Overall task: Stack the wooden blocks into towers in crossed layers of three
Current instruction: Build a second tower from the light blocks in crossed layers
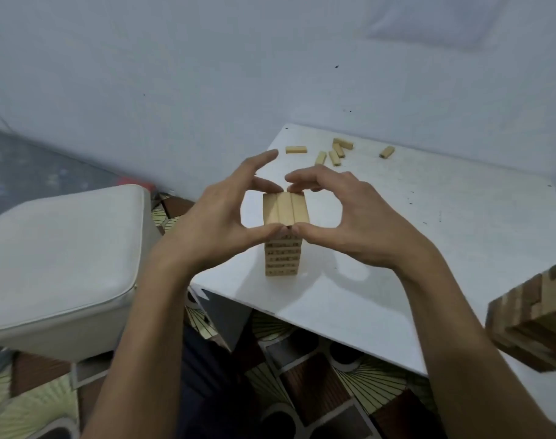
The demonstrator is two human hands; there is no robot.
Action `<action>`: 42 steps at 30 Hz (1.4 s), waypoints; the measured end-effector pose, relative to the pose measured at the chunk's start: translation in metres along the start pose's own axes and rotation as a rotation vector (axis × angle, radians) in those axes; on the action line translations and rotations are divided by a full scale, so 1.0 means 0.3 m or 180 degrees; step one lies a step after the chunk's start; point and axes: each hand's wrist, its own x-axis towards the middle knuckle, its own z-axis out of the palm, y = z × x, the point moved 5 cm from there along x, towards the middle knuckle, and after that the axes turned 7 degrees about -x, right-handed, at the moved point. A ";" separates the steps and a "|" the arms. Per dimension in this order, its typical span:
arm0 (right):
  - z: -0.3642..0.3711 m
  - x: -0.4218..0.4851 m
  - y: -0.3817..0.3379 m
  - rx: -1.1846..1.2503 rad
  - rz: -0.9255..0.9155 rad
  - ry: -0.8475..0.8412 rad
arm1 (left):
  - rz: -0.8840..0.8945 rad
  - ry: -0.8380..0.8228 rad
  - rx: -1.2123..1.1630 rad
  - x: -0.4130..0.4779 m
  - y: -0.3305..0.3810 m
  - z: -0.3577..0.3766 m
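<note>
A tower of pale wooden blocks (284,236) stands near the front left corner of the white table (428,236). Its top layer (286,208) is three blocks lying side by side. My left hand (216,223) and my right hand (349,217) frame that top layer. Both thumbs press its near end and both forefingers touch its far end, pinching the layer between them. Several loose blocks (335,152) lie scattered at the table's far edge, with one apart on the right (387,152) and one on the left (296,149).
A second, darker block tower (536,321) stands at the table's right edge, close to my right forearm. A white cushioned stool (58,258) sits left of the table. A pale wall rises behind, and patterned floor shows below.
</note>
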 end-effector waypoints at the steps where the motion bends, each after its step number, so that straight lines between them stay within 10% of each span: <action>1: 0.008 0.010 0.006 -0.0020 0.0013 -0.0017 | -0.0021 0.0000 -0.0007 0.008 -0.014 0.001; 42: 0.056 0.040 0.057 -0.0078 -0.0018 -0.0021 | -0.0046 -0.0131 0.0085 0.041 -0.075 0.033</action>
